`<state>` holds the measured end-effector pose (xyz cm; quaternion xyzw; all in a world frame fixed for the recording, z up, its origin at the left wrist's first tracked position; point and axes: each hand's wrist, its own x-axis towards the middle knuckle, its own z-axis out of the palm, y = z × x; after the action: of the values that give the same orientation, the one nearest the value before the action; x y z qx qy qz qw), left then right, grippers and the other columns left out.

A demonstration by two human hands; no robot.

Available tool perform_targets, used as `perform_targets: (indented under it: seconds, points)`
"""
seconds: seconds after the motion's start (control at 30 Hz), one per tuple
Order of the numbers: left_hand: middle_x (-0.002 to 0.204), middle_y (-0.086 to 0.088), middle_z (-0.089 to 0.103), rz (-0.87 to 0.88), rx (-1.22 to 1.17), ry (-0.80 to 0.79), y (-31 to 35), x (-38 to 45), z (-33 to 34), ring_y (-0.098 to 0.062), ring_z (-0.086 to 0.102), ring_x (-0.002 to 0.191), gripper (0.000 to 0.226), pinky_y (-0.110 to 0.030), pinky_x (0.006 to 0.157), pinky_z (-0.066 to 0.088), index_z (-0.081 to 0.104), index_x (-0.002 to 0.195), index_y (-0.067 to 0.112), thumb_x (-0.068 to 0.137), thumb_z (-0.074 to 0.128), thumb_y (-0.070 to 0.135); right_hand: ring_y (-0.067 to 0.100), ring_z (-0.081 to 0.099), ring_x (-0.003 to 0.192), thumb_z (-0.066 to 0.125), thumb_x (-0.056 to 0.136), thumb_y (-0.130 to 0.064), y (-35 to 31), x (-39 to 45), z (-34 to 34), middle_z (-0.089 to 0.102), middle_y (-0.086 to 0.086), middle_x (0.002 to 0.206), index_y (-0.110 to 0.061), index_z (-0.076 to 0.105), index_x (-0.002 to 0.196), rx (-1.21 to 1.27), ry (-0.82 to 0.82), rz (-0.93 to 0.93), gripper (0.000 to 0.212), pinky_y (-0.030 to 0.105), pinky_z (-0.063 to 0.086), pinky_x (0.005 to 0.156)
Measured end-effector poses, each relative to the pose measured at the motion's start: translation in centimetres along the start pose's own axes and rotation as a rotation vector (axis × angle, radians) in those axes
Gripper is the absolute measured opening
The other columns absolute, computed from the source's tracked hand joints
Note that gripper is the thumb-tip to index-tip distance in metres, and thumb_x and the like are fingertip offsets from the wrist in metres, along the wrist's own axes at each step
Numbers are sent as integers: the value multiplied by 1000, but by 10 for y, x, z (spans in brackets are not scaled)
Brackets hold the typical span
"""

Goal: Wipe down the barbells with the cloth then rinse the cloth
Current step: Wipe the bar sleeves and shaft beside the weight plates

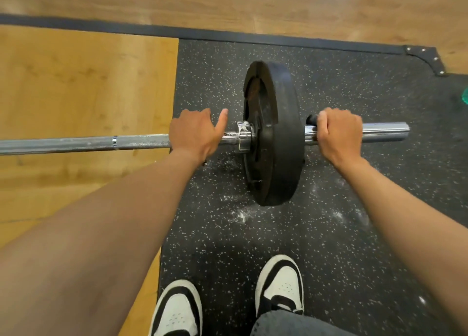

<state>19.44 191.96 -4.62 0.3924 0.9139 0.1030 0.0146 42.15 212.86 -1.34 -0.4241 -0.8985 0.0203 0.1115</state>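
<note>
Chrome barbell (83, 143) held both sides of plate (276, 143), right hand (339, 133) perhaps gripping cloth.

Both bare arms reach forward, left hand (196, 133) curled downward with thumb raised, right hand (339, 130) clenched knuckles-up.
</note>
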Motion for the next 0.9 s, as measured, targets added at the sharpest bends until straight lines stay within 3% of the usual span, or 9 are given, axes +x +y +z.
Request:
perform_targets:
  seconds: [0.23, 0.3, 0.37, 0.47, 0.57, 0.63, 0.7, 0.77, 0.9]
  points:
    - [65, -7, 56, -18, 31, -18, -1, 9, 1, -32, 55, 70, 74, -39, 61, 40, 57, 73, 16, 102, 13, 68, 33, 53, 80, 40, 93, -21, -70, -31, 18, 54, 10, 79, -13, 56, 81, 301, 99, -135, 22, 53, 44, 95]
    - [66, -6, 57, -23, 32, -29, 0, 9, 0, -31, 55, 71, 74, -38, 60, 39, 58, 73, 16, 103, 14, 67, 30, 53, 88, 44, 95, -27, -49, -26, 21, 53, 4, 86, -17, 56, 88, 214, 77, -264, 17, 53, 38, 106]
    - [67, -6, 59, -22, 24, -27, 2, 10, -1, -30, 56, 73, 72, -37, 60, 39, 58, 73, 16, 103, 15, 66, 27, 53, 97, 48, 99, -28, -25, -11, 23, 58, 2, 93, -17, 57, 96, 121, 70, -153, 15, 51, 27, 116]
    - [69, -6, 61, -24, 27, -42, 2, 11, -4, -30, 58, 75, 71, -38, 62, 45, 58, 74, 16, 104, 16, 64, 32, 54, 90, 49, 97, -24, -28, 10, 20, 63, 9, 89, -14, 55, 91, 167, 43, 206, 13, 50, 33, 106]
    - [70, -6, 62, -36, 27, -75, 0, 12, -5, -29, 59, 77, 71, -40, 66, 51, 58, 74, 17, 103, 15, 65, 40, 59, 80, 44, 96, -19, -67, 4, 19, 63, 18, 79, -14, 58, 85, 282, -34, 53, 19, 47, 40, 87]
    - [70, -5, 62, -43, 18, -89, 0, 13, -6, -28, 59, 77, 72, -40, 66, 51, 57, 74, 18, 101, 12, 67, 41, 56, 73, 49, 95, -17, -67, -3, 11, 54, 6, 68, -19, 56, 73, 387, -60, -143, 23, 48, 47, 77]
    - [70, -3, 61, -47, 14, -86, -1, 13, -5, -27, 58, 77, 73, -39, 65, 50, 57, 73, 19, 100, 11, 68, 31, 56, 71, 53, 94, -19, -38, 6, 16, 51, -7, 68, -20, 60, 77, 204, -44, -236, 19, 50, 49, 89]
    - [70, -2, 61, -46, 9, -74, -1, 15, -4, -26, 58, 77, 72, -37, 61, 47, 56, 72, 20, 100, 11, 68, 27, 60, 78, 37, 94, -26, -4, 17, 23, 62, -2, 73, -19, 66, 85, 110, -12, -52, 32, 52, 37, 111]
    - [69, -2, 61, -49, 29, -91, -2, 18, -4, -26, 57, 77, 69, -37, 62, 44, 56, 72, 20, 101, 13, 66, 25, 56, 90, 39, 94, -29, -22, 3, 31, 63, -1, 86, -20, 64, 90, 164, 90, 110, 28, 51, 34, 110]
